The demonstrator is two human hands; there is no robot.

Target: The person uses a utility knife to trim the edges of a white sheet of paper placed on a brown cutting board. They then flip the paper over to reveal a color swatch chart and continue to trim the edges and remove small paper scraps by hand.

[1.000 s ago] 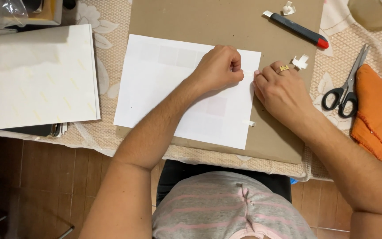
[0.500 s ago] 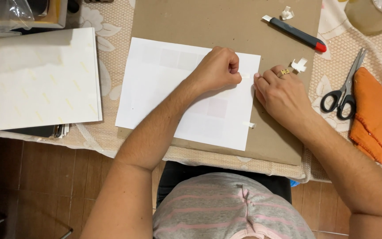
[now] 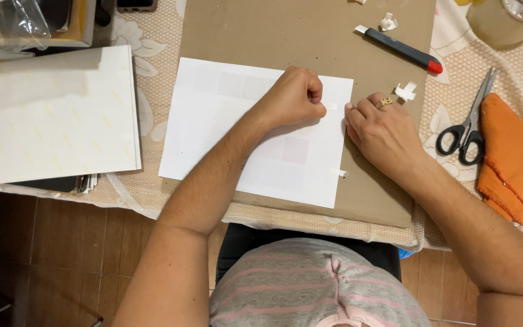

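A white paper sheet (image 3: 225,121) with faint grey squares lies on a brown cardboard board (image 3: 273,30). My left hand (image 3: 295,97) rests as a fist on the sheet near its right edge, its fingertips pinching a small white tape piece (image 3: 330,106). Just to the right of it, my right hand (image 3: 382,130), with a gold ring on one finger, lies on the board, its fingertips touching the sheet's right edge. Another small tape piece (image 3: 341,173) sticks to the sheet's lower right edge.
A utility knife (image 3: 404,50) with a red end lies at the board's top right, with crumpled tape scraps (image 3: 405,91) near it. Black-handled scissors (image 3: 468,124) and an orange cloth (image 3: 516,163) lie at the right. A white pad (image 3: 52,115) sits on the left.
Both hands stay close together at the sheet's right edge; the left fist has turned slightly and the tape piece now shows at its fingertips. The view has shifted a little.
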